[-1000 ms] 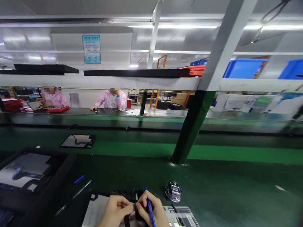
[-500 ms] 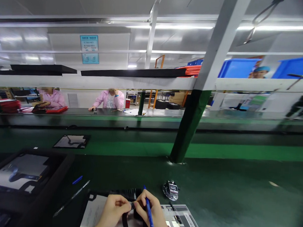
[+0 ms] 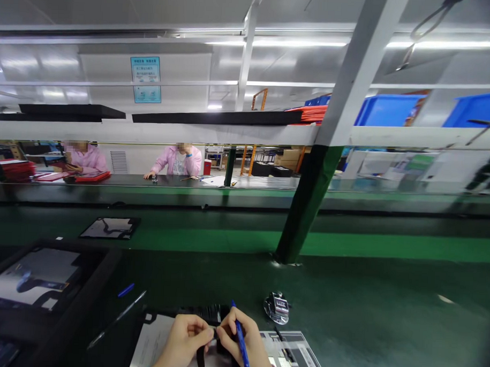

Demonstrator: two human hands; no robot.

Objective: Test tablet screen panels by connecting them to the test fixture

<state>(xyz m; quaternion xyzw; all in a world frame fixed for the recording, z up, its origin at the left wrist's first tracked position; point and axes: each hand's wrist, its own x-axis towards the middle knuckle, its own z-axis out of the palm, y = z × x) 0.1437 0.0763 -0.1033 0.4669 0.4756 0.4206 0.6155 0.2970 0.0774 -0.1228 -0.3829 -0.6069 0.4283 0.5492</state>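
Observation:
My left hand (image 3: 183,342) has its thumb and forefinger pinched on the end of a black ribbon cable (image 3: 200,359), which hangs down over a flat grey-and-black panel (image 3: 153,335). Close against it, my right hand (image 3: 250,341) pinches at the same spot, its fingertips almost touching the left ones. A blue pen (image 3: 241,341) is also held in the right hand, sloping across its fingers. What lies between the fingertips is too small to make out. Under the right wrist, the panel's right part (image 3: 303,351) shows white and clear pieces.
A metal tally counter (image 3: 276,307) stands behind the panel. To the left lie a clear pen barrel (image 3: 117,319), a blue cap (image 3: 126,290) and a black foam tray (image 3: 101,269) holding another panel. A slanted post (image 3: 308,202) rises ahead. Co-workers (image 3: 177,160) sit across the line.
The separate panel on the green strip beyond has shifted slightly left. Both hands keep nearly the same pinch. Across the line, the co-worker at left has lowered a dark item.

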